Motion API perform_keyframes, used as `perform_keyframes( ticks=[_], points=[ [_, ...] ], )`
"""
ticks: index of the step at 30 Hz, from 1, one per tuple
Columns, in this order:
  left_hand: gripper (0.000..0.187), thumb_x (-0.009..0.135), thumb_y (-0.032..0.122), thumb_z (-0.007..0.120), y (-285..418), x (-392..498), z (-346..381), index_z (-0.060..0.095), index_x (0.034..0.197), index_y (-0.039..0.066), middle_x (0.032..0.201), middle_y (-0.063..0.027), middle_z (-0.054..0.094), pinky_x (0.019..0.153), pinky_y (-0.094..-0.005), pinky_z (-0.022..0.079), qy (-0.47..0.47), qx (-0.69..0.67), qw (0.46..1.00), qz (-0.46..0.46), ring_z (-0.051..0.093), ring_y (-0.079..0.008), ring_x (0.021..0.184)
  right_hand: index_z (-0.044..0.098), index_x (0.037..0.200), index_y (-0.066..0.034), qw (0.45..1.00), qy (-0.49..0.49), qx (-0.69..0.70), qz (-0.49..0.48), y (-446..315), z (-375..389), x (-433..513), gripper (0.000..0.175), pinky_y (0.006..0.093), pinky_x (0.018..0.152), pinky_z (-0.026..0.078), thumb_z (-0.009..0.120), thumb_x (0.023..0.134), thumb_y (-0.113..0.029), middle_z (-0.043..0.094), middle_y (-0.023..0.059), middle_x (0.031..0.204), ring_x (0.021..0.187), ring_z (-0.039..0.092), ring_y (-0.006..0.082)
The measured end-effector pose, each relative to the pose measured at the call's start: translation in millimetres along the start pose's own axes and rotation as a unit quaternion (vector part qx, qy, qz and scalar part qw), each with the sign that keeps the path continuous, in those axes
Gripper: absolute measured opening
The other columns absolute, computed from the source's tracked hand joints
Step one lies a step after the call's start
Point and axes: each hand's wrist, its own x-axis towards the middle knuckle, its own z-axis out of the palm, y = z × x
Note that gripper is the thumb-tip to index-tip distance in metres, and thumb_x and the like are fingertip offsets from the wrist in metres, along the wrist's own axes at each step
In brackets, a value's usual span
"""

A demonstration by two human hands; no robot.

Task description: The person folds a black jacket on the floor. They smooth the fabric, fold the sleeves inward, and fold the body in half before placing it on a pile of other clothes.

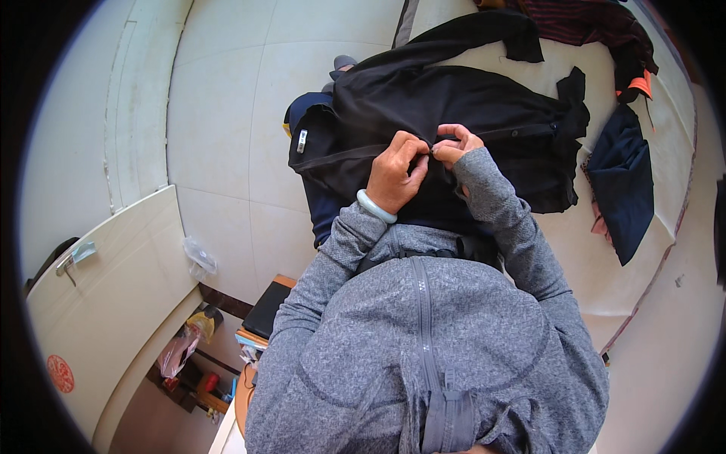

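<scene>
A black long-sleeved button-front garment [482,102] lies spread over my lap and the pale surface ahead, its collar to the left and its hem to the right. My left hand [400,170], with a pale bangle [376,206] at the wrist, pinches the front edge of the garment. Close beside it, my right hand [456,146] pinches the same edge, and the fingertips of both nearly meet. Whatever sits between the fingertips is too small to make out. A button [514,133] shows on the front strip to the right of my hands.
A folded dark navy cloth [624,181] lies to the right. Beyond it is a dark red striped garment [590,28]. To the left stands a white door [113,306] with a handle [66,269]. Near my left elbow, a black flat object [268,309] rests on a wooden surface.
</scene>
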Motion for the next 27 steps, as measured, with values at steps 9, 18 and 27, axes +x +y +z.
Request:
perform_keyframes(
  ticks=[9, 18, 27],
  points=[
    [0.018, 0.076, -0.006, 0.063, 1, 3, -1, 0.057, 0.091, 0.001, 0.088, -0.0117, 0.056, 0.062, -0.0342, 0.050, -0.011, 0.030, 0.998, 0.049, 0.061, -0.0303, 0.073, 0.053, 0.117, 0.0008, 0.996, 0.026, -0.088, 0.003, 1, 2, 9, 0.047, 0.0241, 0.072, 0.050, 0.067, 0.072, -0.003, 0.067, 0.0069, 0.090, 0.080, 0.062, 0.0140],
    [0.018, 0.077, -0.007, 0.066, -2, -1, -1, 0.060, 0.092, 0.001, 0.088, -0.0053, 0.057, 0.062, -0.0249, 0.048, 0.002, -0.132, 0.989, -0.071, 0.060, -0.0147, 0.071, 0.054, 0.109, 0.0012, 0.999, 0.007, -0.042, -0.029, 24, -5, 19, 0.037, 0.0207, 0.067, 0.048, 0.065, 0.074, -0.002, 0.064, 0.0021, 0.080, 0.073, 0.059, 0.0089],
    [0.010, 0.084, 0.005, 0.068, 2, 3, -10, 0.063, 0.091, 0.000, 0.082, -0.0013, 0.065, 0.068, -0.0192, 0.048, -0.014, -0.286, 0.920, -0.267, 0.059, -0.0051, 0.075, 0.048, 0.107, 0.0011, 0.987, 0.035, -0.052, -0.149, 18, 14, 1, 0.035, 0.0189, 0.066, 0.046, 0.059, 0.075, 0.006, 0.059, 0.0027, 0.081, 0.074, 0.056, 0.0077]
  ],
)
